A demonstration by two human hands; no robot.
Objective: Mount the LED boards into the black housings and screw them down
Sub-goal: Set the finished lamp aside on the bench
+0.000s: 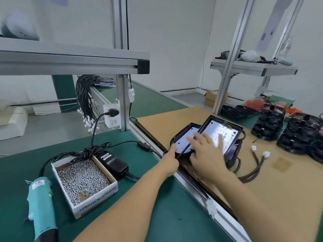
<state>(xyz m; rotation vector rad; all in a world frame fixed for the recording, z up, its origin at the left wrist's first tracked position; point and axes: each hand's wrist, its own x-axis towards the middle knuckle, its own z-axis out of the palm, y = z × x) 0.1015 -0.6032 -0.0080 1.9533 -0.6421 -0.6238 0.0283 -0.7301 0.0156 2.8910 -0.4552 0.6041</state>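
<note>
Fingers [218, 139] of the right hand [207, 158] lie flat on an LED board [225, 132] in its black housing [234, 149] on the bench; the left hand [172, 151], grip unclear, steadies a second housing [176, 137]. Seating seems underway; next come screws [82, 179] and the electric screwdriver [41, 205].

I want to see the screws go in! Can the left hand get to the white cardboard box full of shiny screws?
Probably yes. The left hand rests at the edge of the black housing, and the white cardboard box of silver screws sits open-topped nearby on the green mat, with only low black cables beside it.
</note>
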